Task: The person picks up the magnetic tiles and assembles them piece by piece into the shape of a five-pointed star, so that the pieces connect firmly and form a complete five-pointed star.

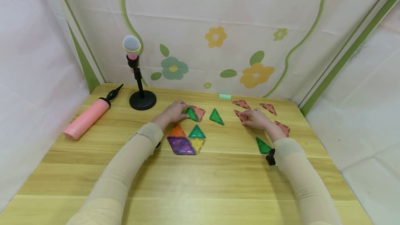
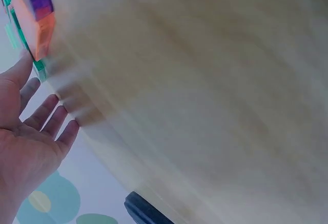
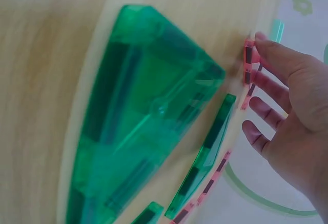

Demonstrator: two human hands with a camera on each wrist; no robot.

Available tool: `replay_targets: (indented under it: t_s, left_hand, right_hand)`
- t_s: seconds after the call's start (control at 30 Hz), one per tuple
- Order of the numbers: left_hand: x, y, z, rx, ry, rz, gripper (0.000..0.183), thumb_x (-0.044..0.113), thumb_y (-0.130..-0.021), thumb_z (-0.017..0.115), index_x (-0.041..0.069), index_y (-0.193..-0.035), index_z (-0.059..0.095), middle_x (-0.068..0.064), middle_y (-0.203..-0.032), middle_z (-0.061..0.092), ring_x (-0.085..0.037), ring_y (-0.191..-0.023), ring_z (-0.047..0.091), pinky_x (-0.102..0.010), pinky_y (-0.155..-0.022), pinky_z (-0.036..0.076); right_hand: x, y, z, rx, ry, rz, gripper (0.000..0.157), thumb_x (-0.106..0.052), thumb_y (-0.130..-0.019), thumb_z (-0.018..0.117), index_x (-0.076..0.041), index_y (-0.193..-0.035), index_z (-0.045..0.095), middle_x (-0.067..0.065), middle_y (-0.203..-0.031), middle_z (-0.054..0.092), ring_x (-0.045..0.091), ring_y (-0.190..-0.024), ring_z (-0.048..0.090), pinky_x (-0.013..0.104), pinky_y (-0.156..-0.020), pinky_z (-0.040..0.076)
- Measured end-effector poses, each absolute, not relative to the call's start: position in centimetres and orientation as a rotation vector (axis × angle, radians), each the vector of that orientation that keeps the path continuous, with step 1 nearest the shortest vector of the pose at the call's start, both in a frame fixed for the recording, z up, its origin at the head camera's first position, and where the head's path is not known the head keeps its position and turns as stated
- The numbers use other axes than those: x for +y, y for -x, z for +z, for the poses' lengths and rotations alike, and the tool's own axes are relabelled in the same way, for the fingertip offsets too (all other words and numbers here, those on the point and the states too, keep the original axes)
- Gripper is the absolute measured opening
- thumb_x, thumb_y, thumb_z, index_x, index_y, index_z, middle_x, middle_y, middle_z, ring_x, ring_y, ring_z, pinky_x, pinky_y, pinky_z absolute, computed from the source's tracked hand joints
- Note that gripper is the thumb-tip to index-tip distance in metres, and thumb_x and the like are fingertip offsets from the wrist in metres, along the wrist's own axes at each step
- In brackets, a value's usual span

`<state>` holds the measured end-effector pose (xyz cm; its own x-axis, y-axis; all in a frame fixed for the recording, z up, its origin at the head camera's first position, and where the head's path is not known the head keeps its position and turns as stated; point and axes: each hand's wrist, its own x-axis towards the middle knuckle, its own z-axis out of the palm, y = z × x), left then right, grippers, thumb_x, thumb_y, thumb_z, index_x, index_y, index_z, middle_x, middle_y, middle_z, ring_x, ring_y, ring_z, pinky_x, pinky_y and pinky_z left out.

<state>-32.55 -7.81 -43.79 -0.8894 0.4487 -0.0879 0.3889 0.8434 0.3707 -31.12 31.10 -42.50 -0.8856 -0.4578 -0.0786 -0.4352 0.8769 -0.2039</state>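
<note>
In the head view my left hand (image 1: 175, 112) pinches a green triangular magnetic tile (image 1: 192, 114), which sits edge to edge with a red triangular tile (image 1: 199, 113). In front of it lie an orange tile (image 1: 177, 130), purple tiles (image 1: 182, 145), a green tile (image 1: 197, 133) and a yellow tile (image 1: 197, 144), laid together. My right hand (image 1: 256, 119) grips a red triangular tile (image 1: 240, 116) by its right side, thumb towards me. Seen from the right wrist, thumb and index finger meet at the red tile (image 3: 248, 60); the other fingers are loosely bent.
Between the hands lies a green tile (image 1: 216, 116). More red tiles (image 1: 269, 108) surround the right hand, and a green tile (image 1: 263, 146) lies by its wrist. A toy microphone on a stand (image 1: 142, 100) and a pink hand pump (image 1: 87, 119) occupy the left. A patterned cloth (image 1: 193, 16) hangs behind.
</note>
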Motion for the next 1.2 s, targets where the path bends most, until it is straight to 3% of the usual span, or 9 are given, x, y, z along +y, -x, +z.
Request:
replay_targets:
  t_s: [0.27,0.67,0.93,1.2]
  left_hand:
    - [-6.4,32.2,-42.9,2.9,-0.804,0.516,0.053,0.022,-0.09,0.066,0.008,-0.137,0.049,-0.018,-0.14,0.045,-0.035,-0.132,0.037,-0.046,-0.11,0.028]
    - [-2.9,30.4,-43.1,2.675,-1.107,0.467,0.076,0.042,-0.087,0.065,0.01,-0.148,0.032,-0.01,-0.152,0.03,-0.033,-0.141,0.021,-0.053,-0.112,0.019]
    - [-2.5,30.3,-43.3,2.597,-1.179,0.426,0.075,0.041,-0.089,0.063,0.008,-0.148,0.032,-0.01,-0.154,0.027,-0.034,-0.143,0.015,-0.051,-0.114,0.014]
    - [-2.4,30.5,-43.6,2.57,-1.189,0.414,0.075,0.042,-0.088,0.064,0.009,-0.147,0.033,-0.01,-0.153,0.028,-0.032,-0.143,0.016,-0.052,-0.114,0.014]
  right_hand:
    - [31.4,31.1,-42.7,2.896,0.58,-0.352,0.056,-0.029,-0.09,0.065,-0.008,-0.139,0.049,0.024,-0.143,0.04,0.046,-0.122,0.036,0.061,-0.095,0.035]
    - [31.4,31.0,-42.6,2.878,0.588,-0.413,0.056,-0.027,-0.091,0.064,-0.005,-0.139,0.046,0.026,-0.143,0.039,0.051,-0.126,0.031,0.063,-0.102,0.027]
    - [30.8,30.6,-42.8,2.877,0.666,-0.422,0.054,-0.027,-0.09,0.065,-0.002,-0.136,0.05,0.023,-0.137,0.046,0.046,-0.122,0.039,0.06,-0.1,0.029]
    - [29.9,30.5,-43.0,2.874,0.695,-0.439,0.054,-0.027,-0.088,0.067,-0.004,-0.135,0.053,0.022,-0.136,0.048,0.045,-0.127,0.036,0.061,-0.105,0.023]
